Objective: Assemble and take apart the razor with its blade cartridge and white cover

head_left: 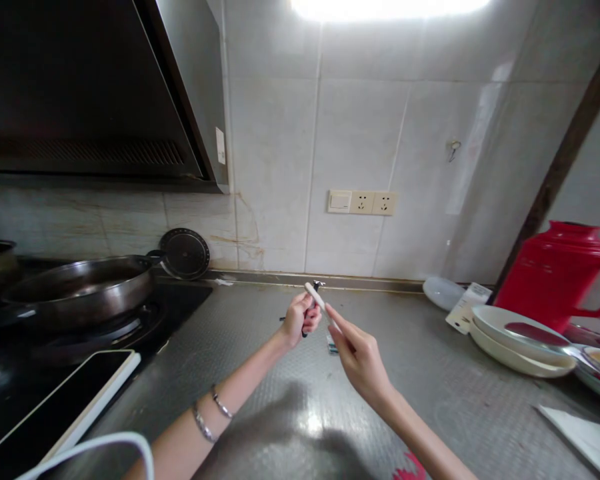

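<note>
Both my hands are raised over the steel counter. My left hand is closed round a small dark tool whose metal tip sticks up above the fingers. My right hand pinches the lower end of a slim white stick-like piece; its upper end meets the tool at the left hand. I cannot make out what the white piece is. A small greenish item lies on the counter just below the hands. Two bracelets sit on my left forearm.
A wok sits on the gas stove at left, with a range hood above and a round lid against the wall. A tablet lies near left. Stacked bowls and a red jug stand at right. Wall sockets are behind.
</note>
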Motion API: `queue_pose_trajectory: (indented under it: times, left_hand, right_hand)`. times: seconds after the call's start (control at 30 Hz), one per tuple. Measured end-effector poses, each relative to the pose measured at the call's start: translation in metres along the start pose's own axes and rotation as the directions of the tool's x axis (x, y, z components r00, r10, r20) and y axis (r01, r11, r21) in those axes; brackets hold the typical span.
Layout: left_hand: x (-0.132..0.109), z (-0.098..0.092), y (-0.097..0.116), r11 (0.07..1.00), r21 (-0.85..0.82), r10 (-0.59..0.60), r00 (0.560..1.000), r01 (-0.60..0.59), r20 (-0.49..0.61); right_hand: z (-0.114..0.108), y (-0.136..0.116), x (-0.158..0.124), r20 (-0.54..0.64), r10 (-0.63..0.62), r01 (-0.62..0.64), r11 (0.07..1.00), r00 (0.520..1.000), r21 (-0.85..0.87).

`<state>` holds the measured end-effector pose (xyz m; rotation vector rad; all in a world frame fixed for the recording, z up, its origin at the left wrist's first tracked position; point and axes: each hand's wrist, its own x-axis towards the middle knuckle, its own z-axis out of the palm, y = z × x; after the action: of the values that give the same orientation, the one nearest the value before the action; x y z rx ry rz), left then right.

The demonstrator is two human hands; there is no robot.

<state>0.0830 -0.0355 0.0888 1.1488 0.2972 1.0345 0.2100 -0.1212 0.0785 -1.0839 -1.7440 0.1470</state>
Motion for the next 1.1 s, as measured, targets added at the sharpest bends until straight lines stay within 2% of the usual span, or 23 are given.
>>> queue_pose_trajectory:
  times: [0.1,0.23,0.4,0.53,0.67,0.77,0.9,1.03,1.1]
  left_hand:
    - [0.0,0.0,0.0002,1.0,0.002,-0.013,1.0,0.013,0.007]
    - [-0.0001,0.0005,0.0006,1.0,-0.002,-0.002,1.0,0.002,-0.014]
    - [-0.0005,0.0016,0.0025,1.0,0.007,-0.016,1.0,0.016,-0.022]
    - [-0.0004,0.0011,0.0027,1.0,0.004,0.0,1.0,0.0,-0.027]
    - [-0.0004,0.0009,0.0021,1.0,0.011,-0.005,1.0,0.005,-0.012]
    - [-0.0006,0.0011,0.0014,1.0,0.009,-0.004,1.0,0.004,-0.023]
    - [-0.0004,0.0003,0.0003,1.0,0.021,-0.016,0.999,0.017,-0.032]
    - [0.0004,-0.0013,-0.0011,0.999,0.045,0.0,0.999,0.002,-0.037]
    - [0.0008,-0.0019,-0.0015,0.999,0.051,0.002,0.999,-0.001,-0.035]
  right_hand:
    - [-0.0019,0.0008,0.0029,-0.08,0.048,-0.05,0.999,0.996,-0.021]
    - [-0.0014,0.0006,0.0032,-0.003,-0.011,0.011,1.0,1.0,-0.013]
    - [-0.0008,0.0001,0.002,-0.079,0.088,-0.089,0.996,0.993,-0.008]
    - [-0.0011,0.0004,0.0018,-0.042,0.071,-0.071,0.997,0.997,-0.011]
    - [-0.0028,0.0007,0.004,-0.068,0.1,-0.101,0.995,0.993,-0.013]
    - [-0.0045,0.0013,0.0059,-0.022,0.07,-0.071,0.997,0.997,-0.035]
    - [-0.006,0.0018,0.0071,-0.066,0.079,-0.082,0.995,0.995,-0.049]
    - [-0.0054,0.0002,0.0068,0.008,0.035,-0.035,0.997,0.999,-0.063]
    - [-0.0056,-0.0004,0.0075,-0.006,0.043,-0.044,0.997,0.999,-0.067]
